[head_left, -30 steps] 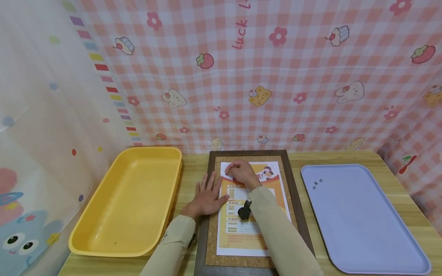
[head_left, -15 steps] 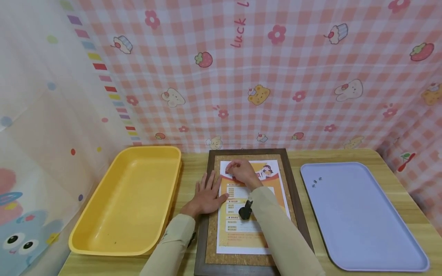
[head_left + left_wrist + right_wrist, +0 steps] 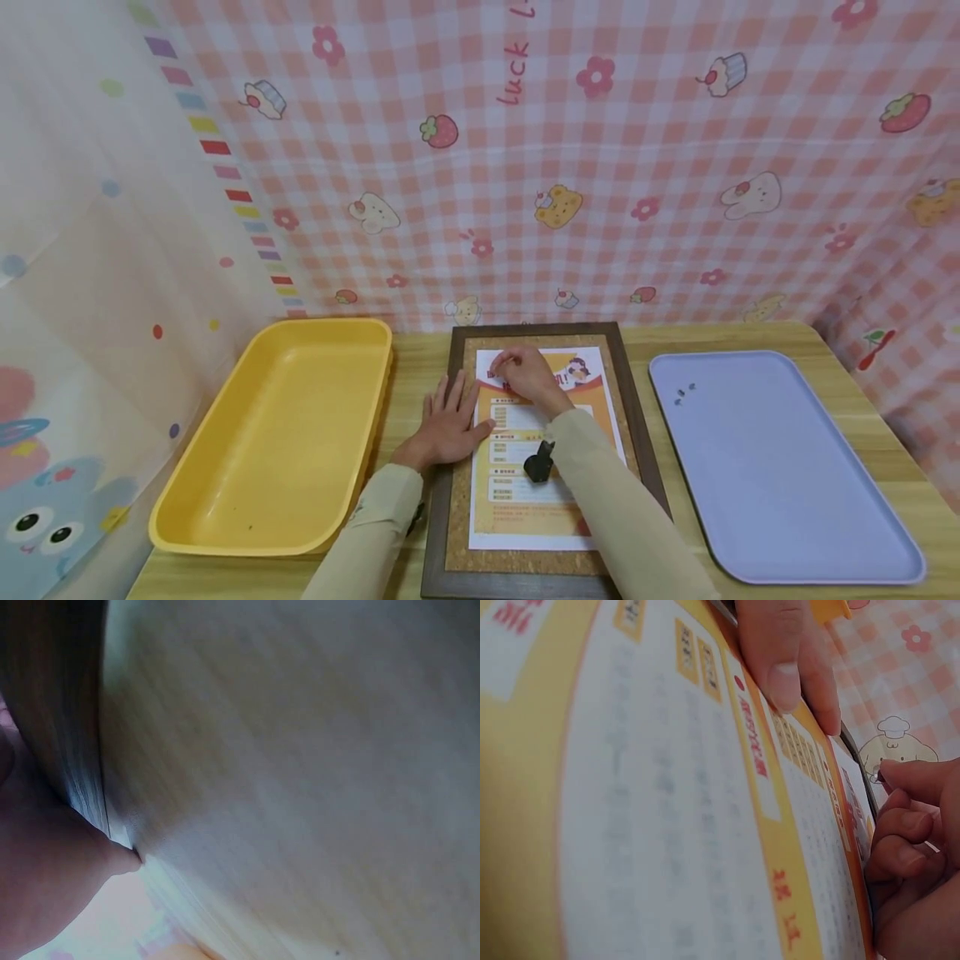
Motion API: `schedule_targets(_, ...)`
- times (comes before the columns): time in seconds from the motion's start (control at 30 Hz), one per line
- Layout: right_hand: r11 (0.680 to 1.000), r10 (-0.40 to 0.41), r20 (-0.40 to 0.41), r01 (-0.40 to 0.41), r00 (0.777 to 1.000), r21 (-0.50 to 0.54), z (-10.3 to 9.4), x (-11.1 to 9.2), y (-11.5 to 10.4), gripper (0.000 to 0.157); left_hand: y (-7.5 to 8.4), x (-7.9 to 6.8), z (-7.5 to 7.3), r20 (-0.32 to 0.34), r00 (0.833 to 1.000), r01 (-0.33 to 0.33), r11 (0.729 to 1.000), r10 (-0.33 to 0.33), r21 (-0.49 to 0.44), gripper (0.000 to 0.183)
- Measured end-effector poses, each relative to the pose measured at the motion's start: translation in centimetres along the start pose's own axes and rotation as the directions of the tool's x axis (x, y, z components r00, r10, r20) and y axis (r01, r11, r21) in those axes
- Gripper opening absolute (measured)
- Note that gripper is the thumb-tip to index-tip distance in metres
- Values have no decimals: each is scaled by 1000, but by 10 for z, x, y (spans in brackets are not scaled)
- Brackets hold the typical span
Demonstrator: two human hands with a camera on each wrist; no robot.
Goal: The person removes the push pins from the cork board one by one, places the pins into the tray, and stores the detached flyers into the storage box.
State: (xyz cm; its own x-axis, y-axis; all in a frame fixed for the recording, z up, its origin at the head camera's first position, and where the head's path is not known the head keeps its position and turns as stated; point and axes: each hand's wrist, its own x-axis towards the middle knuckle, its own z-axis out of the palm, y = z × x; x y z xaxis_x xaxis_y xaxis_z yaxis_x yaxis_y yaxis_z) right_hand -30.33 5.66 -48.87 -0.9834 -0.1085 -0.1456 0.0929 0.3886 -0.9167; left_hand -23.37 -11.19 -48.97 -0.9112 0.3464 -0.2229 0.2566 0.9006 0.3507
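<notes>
A printed poster (image 3: 487, 533) lies on a cork board (image 3: 459, 500) with a dark wooden frame (image 3: 647, 433). My left hand (image 3: 446, 433) rests flat, fingers spread, across the frame's left side and the poster's left edge. My right hand (image 3: 531, 375) is over the poster's upper left. In the right wrist view, its thumb and index finger pinch a small dark, shiny push pin (image 3: 880, 772), mostly hidden by the fingertips; the other fingers are curled. The left wrist view shows part of the left hand (image 3: 52, 862) beside the frame (image 3: 56, 690).
A yellow tub (image 3: 277, 433) stands on the wooden table (image 3: 420, 367) to the left. To the right, a lilac tray (image 3: 780, 467) holds a few small dark push pins (image 3: 680, 392) near its upper left corner. A pink checked curtain (image 3: 480, 167) hangs behind the table.
My right wrist and forearm have tilted slightly to the right, while its fingertips stay at the poster's upper left. My left hand keeps its place. The head view has shifted slightly.
</notes>
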Motion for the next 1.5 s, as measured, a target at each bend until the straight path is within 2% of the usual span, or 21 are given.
schedule_targets(0.3, 995, -69, 12, 70, 998, -77, -7, -6, 0, 11, 0, 1, 2, 20, 1000, 11, 1000, -11, 4, 73)
schedule_targets(0.5, 997, -7, 11, 8, 1000, -81, -12, -11, 1, 9, 0, -1, 0, -3, 1000, -7, 999, 7, -33, 73)
schedule_targets(0.7, 996, 45, 23, -43, 999, -78, -14, -14, 1, 8, -4, 2, 4, 0, 1000, -8, 1000, 8, -28, 72)
schedule_targets(1.13, 993, 51, 3, -50, 999, -103, -35, -25, -5, 10, 2, -2, -2, -15, 1000, -6, 1000, 5, -13, 72)
schedule_targets(1.37, 996, 18, -15, -20, 1000, -82, -47, -33, -4, 9, -4, 2, 5, -13, 1000, 5, 999, -5, -37, 73)
schedule_targets(1.5, 997, 26, -21, -28, 999, -71, -56, -36, -2, 10, -1, 0, 3, -6, 1000, -1, 999, 0, -35, 73)
